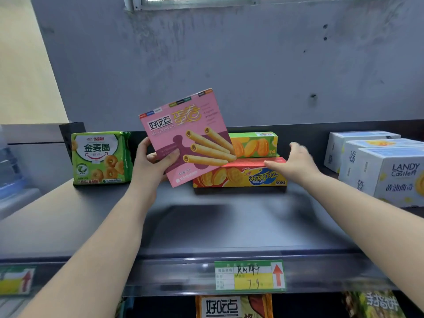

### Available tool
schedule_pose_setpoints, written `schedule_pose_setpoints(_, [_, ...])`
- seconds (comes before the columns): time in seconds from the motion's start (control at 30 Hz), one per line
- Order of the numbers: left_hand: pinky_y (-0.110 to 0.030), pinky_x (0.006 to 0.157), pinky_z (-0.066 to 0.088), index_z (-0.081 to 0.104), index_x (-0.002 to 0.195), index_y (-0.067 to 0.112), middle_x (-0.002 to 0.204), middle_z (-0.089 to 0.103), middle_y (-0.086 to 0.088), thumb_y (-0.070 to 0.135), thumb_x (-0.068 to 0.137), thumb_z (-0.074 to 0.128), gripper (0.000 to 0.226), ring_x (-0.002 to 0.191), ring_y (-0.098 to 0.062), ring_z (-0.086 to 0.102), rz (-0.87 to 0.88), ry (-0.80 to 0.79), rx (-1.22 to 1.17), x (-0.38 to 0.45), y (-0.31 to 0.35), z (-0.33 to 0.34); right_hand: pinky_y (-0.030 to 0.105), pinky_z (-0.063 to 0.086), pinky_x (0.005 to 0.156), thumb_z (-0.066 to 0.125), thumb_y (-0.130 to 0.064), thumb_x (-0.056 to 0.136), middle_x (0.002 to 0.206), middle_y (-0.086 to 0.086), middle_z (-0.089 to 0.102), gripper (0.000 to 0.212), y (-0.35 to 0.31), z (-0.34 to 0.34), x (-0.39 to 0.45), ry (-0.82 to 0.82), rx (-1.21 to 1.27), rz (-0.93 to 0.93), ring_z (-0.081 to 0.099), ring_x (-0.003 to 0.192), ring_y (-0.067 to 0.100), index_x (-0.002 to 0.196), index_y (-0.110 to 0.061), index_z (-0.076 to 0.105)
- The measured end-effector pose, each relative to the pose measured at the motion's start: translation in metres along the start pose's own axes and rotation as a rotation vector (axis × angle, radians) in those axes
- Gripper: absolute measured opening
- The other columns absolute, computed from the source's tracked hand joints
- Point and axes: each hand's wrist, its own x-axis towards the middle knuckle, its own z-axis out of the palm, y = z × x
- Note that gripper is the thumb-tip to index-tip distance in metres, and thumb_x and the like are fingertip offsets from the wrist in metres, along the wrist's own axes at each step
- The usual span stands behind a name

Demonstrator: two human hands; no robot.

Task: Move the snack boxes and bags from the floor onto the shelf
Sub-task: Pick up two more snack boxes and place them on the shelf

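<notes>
I'm pinching the pink egg-roll box (188, 138) tilted in my left hand (152, 164), right hand (291, 164) spread, steadying the 2 stacked boxes: green box (254, 143) on red Zecheese box (243, 176) before standing it beside them.

The left hand (153, 165) grips a tilted pink egg-roll box (187, 136) above the shelf (206, 226); the right hand (292, 160), fingers spread, touches the red cheese-cracker box (241, 176).
</notes>
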Motion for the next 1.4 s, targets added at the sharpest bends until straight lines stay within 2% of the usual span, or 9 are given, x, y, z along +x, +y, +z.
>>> schedule_pose_setpoints(0.1, [-0.021,0.052,0.056,0.039,0.135,0.016,0.096,0.068,-0.002,0.004,0.082,0.067,0.061,0.073,-0.01,0.07,-0.006,-0.047,-0.013,-0.002,0.001,0.005,0.034,0.037,0.1,0.068,-0.035,0.082,0.138,0.013,0.037,0.068,-0.019,-0.007,-0.018,0.236,0.267,-0.157,0.043,0.122,0.028,0.135,-0.006,0.037])
schedule_pose_setpoints(0.3, [-0.025,0.055,0.057,0.042,0.132,0.02,0.098,0.07,0.0,0.007,0.081,0.069,0.06,0.073,-0.01,0.072,-0.029,-0.179,-0.067,-0.011,0.016,0.024,0.031,0.046,0.09,0.068,-0.042,0.08,0.135,0.001,0.044,0.065,-0.056,-0.021,-0.062,0.042,0.448,-0.267,0.052,0.114,0.016,0.134,-0.021,0.037])
schedule_pose_setpoints(0.4, [-0.025,0.054,0.057,0.041,0.133,0.022,0.108,0.069,-0.006,0.011,0.078,0.071,0.064,0.075,-0.012,0.072,-0.025,-0.278,-0.114,-0.017,0.034,0.049,0.019,0.055,0.072,0.063,-0.008,0.087,0.111,-0.005,0.059,0.049,-0.065,-0.036,-0.081,-0.006,0.764,-0.289,0.067,0.09,0.0,0.125,-0.015,0.033])
schedule_pose_setpoints(0.53, [-0.022,0.051,0.054,0.038,0.132,0.026,0.108,0.065,-0.006,0.013,0.078,0.072,0.065,0.067,-0.007,0.071,0.061,-0.43,-0.156,-0.03,0.072,0.107,0.039,0.06,0.066,0.058,0.009,0.085,0.12,0.008,0.064,0.048,-0.053,-0.085,-0.082,0.106,1.065,-0.249,0.072,0.092,0.024,0.124,-0.01,0.037])
schedule_pose_setpoints(0.63, [-0.024,0.052,0.057,0.038,0.123,0.028,0.109,0.062,-0.008,0.013,0.08,0.07,0.055,0.071,-0.01,0.069,0.117,-0.549,-0.173,-0.044,0.096,0.163,0.05,0.057,0.078,0.068,-0.004,0.079,0.134,0.01,0.055,0.058,-0.029,-0.139,-0.083,0.307,0.975,-0.248,0.067,0.105,0.029,0.128,-0.011,0.039])
schedule_pose_setpoints(0.77, [-0.026,0.056,0.059,0.038,0.117,0.027,0.093,0.067,0.001,0.014,0.079,0.073,0.053,0.073,-0.009,0.069,0.139,-0.672,-0.225,-0.072,0.113,0.247,0.026,0.059,0.06,0.063,0.0,0.086,0.114,-0.002,0.066,0.049,0.015,-0.211,-0.089,0.442,0.9,-0.193,0.073,0.08,0.012,0.128,-0.004,0.037])
schedule_pose_setpoints(0.97, [-0.046,0.086,0.055,0.039,0.105,0.027,0.108,0.067,-0.006,0.019,0.07,0.077,0.053,0.098,-0.026,0.067,0.039,-0.744,-0.271,-0.132,0.096,0.385,0.041,0.06,0.065,0.068,-0.016,0.085,0.124,0.01,0.063,0.055,0.115,-0.284,-0.078,0.642,0.826,-0.037,0.073,0.088,0.024,0.13,-0.002,0.039])
schedule_pose_setpoints(1.27, [-0.039,0.093,0.051,0.029,0.138,0.015,0.125,0.058,-0.006,0.025,0.076,0.074,0.078,0.112,-0.024,0.059,0.0,-0.777,0.019,-0.179,0.019,0.524,0.054,0.052,0.084,0.056,-0.061,0.073,0.095,0.013,0.07,0.045,0.291,-0.308,-0.038,0.69,0.363,0.294,0.067,0.09,0.035,0.082,-0.017,0.056])
schedule_pose_setpoints(1.4, [-0.044,0.101,0.045,0.011,0.148,0.019,0.137,0.048,-0.01,0.026,0.083,0.068,0.087,0.125,-0.03,0.049,-0.012,-0.763,0.267,-0.169,0.003,0.561,0.041,0.044,0.089,0.059,-0.024,0.089,0.113,0.021,0.064,0.034,0.315,-0.312,-0.011,0.593,0.235,0.289,0.06,0.105,0.037,0.115,-0.003,0.054])
